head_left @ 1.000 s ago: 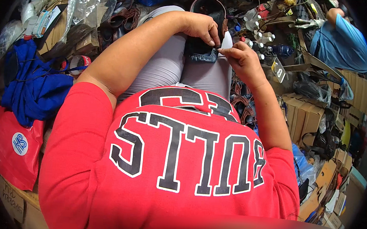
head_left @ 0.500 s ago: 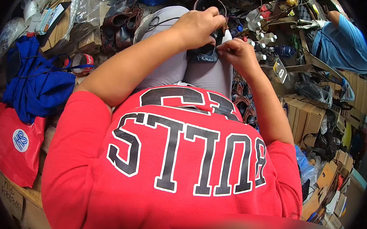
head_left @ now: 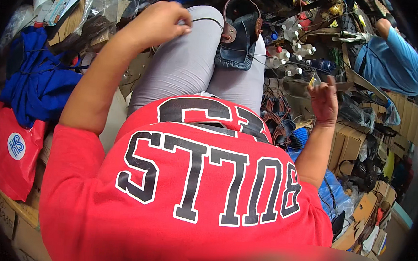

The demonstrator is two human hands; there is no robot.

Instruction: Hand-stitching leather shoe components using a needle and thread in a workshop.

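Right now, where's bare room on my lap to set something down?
Your left thigh, between your left forearm and the dark shoe, offers the broadest bare patch; a thin cord crosses it near the knee. A smaller patch of right thigh lies between shoe and red shirt. Your right side is crowded with bottles and cardboard boxes.

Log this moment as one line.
Left hand: raised, near dark cord | Right hand: out right, fingers partly curled | Dark shoe: on lap, apart from hands | Bottles: right of shoe
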